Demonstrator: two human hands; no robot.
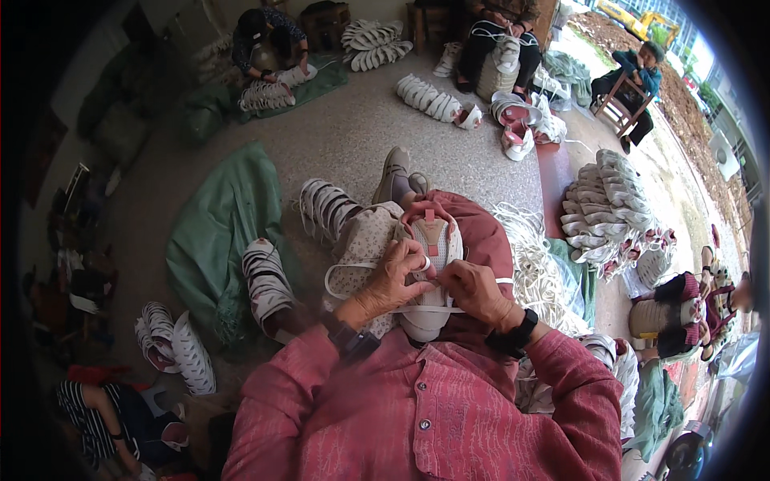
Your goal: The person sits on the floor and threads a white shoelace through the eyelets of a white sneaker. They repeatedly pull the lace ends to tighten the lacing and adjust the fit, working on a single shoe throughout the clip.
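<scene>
A white shoe [427, 325] with a pink lining and a beige-and-pink tongue [431, 232] rests on my lap, its toe toward me. My left hand [393, 276] lies over the shoe's left side, thumb and fingers closed at the lace opening. From the right, my right hand [479, 295] pinches at the same spot, the fingertips of both hands almost meeting. White shoelace [341, 272] loops out past my left hand, and another strand crosses the shoe below the fingers. What exactly lies between the fingertips is small, but it appears to be the lace.
Beside my right leg lies a heap of white laces [533, 272]. Stacked shoes [605, 200] stand farther right; nested rows of shoes [269, 280] are at my left, near a green sack [220, 232]. Several people sit around, one on a wooden chair [624, 100].
</scene>
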